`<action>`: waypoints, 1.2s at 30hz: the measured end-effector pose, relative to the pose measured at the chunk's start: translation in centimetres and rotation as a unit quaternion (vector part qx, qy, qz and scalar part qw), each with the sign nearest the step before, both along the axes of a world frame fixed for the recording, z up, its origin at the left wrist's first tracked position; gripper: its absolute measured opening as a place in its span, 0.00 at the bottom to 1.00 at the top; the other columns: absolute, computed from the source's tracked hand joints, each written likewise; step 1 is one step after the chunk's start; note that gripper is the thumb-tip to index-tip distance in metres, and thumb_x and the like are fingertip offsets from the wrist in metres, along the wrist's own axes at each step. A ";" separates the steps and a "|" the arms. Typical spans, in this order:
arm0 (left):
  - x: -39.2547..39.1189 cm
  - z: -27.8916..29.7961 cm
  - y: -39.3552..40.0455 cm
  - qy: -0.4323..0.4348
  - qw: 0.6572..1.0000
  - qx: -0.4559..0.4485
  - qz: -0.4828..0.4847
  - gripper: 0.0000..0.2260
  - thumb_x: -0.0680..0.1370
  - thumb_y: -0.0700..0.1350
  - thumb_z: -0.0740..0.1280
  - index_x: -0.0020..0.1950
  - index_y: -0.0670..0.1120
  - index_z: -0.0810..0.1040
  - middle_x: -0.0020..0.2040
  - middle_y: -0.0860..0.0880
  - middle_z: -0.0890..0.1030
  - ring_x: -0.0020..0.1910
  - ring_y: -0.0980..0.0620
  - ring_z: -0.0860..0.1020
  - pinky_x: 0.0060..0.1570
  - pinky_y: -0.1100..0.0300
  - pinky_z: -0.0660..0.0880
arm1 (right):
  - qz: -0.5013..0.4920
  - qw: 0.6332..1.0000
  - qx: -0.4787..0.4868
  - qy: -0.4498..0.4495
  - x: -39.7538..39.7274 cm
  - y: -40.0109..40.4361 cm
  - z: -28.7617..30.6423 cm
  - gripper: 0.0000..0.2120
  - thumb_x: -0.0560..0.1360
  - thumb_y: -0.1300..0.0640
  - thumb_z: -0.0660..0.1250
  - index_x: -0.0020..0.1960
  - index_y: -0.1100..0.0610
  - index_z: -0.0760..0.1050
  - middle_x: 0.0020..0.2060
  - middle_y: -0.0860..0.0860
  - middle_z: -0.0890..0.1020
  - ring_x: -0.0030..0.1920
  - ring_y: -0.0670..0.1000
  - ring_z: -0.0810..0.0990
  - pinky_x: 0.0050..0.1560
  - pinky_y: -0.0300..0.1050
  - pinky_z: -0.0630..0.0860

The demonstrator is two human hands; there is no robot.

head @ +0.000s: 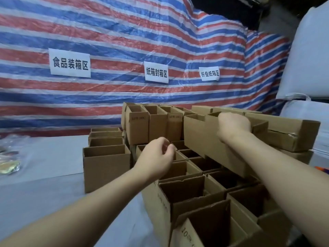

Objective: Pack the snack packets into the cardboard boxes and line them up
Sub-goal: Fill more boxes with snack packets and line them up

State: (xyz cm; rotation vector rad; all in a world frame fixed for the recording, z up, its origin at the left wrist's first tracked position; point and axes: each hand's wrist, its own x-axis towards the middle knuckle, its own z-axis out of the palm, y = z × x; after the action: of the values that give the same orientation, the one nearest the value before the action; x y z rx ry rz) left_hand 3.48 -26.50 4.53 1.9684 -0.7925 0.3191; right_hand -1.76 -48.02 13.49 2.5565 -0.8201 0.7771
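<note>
Cardboard boxes: plain brown, open-topped, empty, stamped "10".
Right hand grips a lifted box; left hand loosely curled, holding nothing.

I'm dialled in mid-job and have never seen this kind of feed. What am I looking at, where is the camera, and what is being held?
There is no machine here: these are a person's two bare arms, filmed from a camera on their head looking forward and down. The right hand has its grip on the rim of a cardboard box, lifted above many open empty boxes on the grey table. The left hand hovers loosely curled, holding nothing. Blurred shiny packets lie at the far left. Paper signs hang on a striped tarp behind.
</note>
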 end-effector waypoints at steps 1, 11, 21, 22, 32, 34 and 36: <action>0.2 0.7 0.8 0.004 1.000 -0.015 0.011 0.08 0.82 0.53 0.60 0.58 0.55 0.74 0.50 0.58 0.78 0.48 0.62 0.76 0.43 0.68 0.73 | 0.020 1.000 -0.016 -0.013 0.1 1.3 0.7 0.07 0.76 0.59 0.71 0.43 0.53 0.74 0.35 0.50 0.74 0.33 0.50 0.73 0.29 0.43 0.66; 1.4 5.6 12.0 0.059 0.973 -0.148 0.168 0.18 0.82 0.63 0.54 0.62 0.53 0.73 0.50 0.57 0.77 0.48 0.58 0.77 0.41 0.63 0.72 | 0.327 0.941 -0.032 -0.076 0.3 17.4 1.3 0.09 0.78 0.51 0.69 0.49 0.49 0.69 0.42 0.47 0.76 0.43 0.52 0.79 0.39 0.47 0.77; -0.3 0.7 30.3 0.229 0.945 -0.167 0.161 0.17 0.82 0.54 0.61 0.71 0.53 0.69 0.62 0.51 0.77 0.60 0.51 0.76 0.57 0.52 0.75 | 0.585 0.801 0.108 0.067 -1.4 33.0 -8.2 0.06 0.79 0.48 0.68 0.54 0.43 0.73 0.47 0.41 0.79 0.46 0.44 0.80 0.48 0.39 0.80; -0.6 -0.5 31.5 0.265 0.936 -0.171 0.156 0.16 0.83 0.50 0.62 0.71 0.53 0.70 0.60 0.51 0.78 0.59 0.51 0.77 0.55 0.52 0.75 | 0.595 0.789 0.118 0.093 -1.4 33.9 -9.5 0.06 0.79 0.48 0.68 0.54 0.43 0.73 0.47 0.41 0.79 0.46 0.45 0.80 0.49 0.39 0.80; -2.8 -8.5 36.6 0.250 0.912 -0.155 0.288 0.15 0.83 0.38 0.58 0.68 0.47 0.75 0.58 0.49 0.76 0.57 0.53 0.73 0.56 0.60 0.68 | 0.647 0.720 0.145 0.206 0.1 39.2 -15.8 0.11 0.80 0.39 0.61 0.53 0.45 0.74 0.50 0.41 0.76 0.48 0.41 0.74 0.50 0.37 0.72; -2.8 -9.1 37.1 0.247 0.912 -0.148 0.293 0.16 0.82 0.37 0.58 0.68 0.46 0.75 0.60 0.48 0.76 0.58 0.53 0.73 0.56 0.61 0.68 | 0.628 0.738 0.198 0.147 1.0 39.5 -15.5 0.16 0.79 0.35 0.55 0.55 0.43 0.74 0.52 0.40 0.74 0.52 0.41 0.72 0.56 0.41 0.73; -2.8 -9.7 37.6 0.248 0.911 -0.152 0.291 0.16 0.82 0.37 0.58 0.68 0.45 0.74 0.61 0.47 0.77 0.56 0.53 0.74 0.52 0.63 0.71 | 0.583 0.775 0.223 0.101 2.6 39.6 -15.1 0.21 0.81 0.36 0.54 0.66 0.44 0.72 0.61 0.41 0.73 0.62 0.44 0.71 0.66 0.45 0.69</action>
State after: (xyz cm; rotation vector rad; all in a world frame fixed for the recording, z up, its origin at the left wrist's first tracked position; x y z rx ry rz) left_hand 0.65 11.08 -5.20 1.8276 0.1800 0.2493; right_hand 0.80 -8.46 -1.64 3.3681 0.9293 0.5660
